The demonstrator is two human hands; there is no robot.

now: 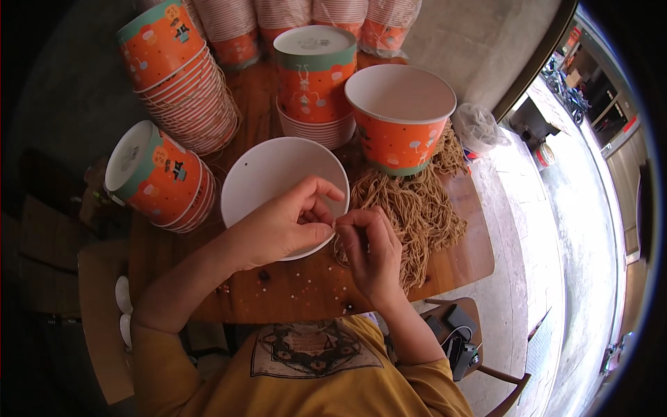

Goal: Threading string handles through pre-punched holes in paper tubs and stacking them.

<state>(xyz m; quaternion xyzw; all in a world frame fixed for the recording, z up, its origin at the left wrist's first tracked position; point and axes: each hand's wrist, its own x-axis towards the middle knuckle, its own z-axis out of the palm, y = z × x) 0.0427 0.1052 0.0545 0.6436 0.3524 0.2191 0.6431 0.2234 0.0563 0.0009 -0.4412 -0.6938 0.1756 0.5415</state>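
Item: brown noodle strands [417, 208], lying as a loose heap on the right half of the wooden table [292, 292], spreading from under the far orange tub toward the near edge.

Hands: the right hand [372, 250] is curling its fingers over the near-left fringe of the heap, fingertips pinched together on what appear to be a few strands; the exact number cannot be told. The left hand [285, 222] is hovering over the rim of the white bowl [267, 170], thumb and forefinger closing toward the right fingertips, seemingly taking or separating the same thin strand; the remaining fingers are loosely bent. Both hands are meeting just beside the bowl's right rim.

Step in hand, as judged: a small portion is being teased off the heap, beside the white bowl, which is showing nothing inside. The next move is calling for a clean pull free of the tangle without dragging the heap, then a short carry left over the rim.

Surroundings: an open orange paper tub [399, 128] is standing just beyond the heap; an upturned stack of tubs [314, 83] is standing far centre; two tilted stacks [177, 76] [156, 177] are leaning at the left. Pale crumbs [306, 281] are scattering the near table. A yellow shirt [313, 375] is filling the near edge.
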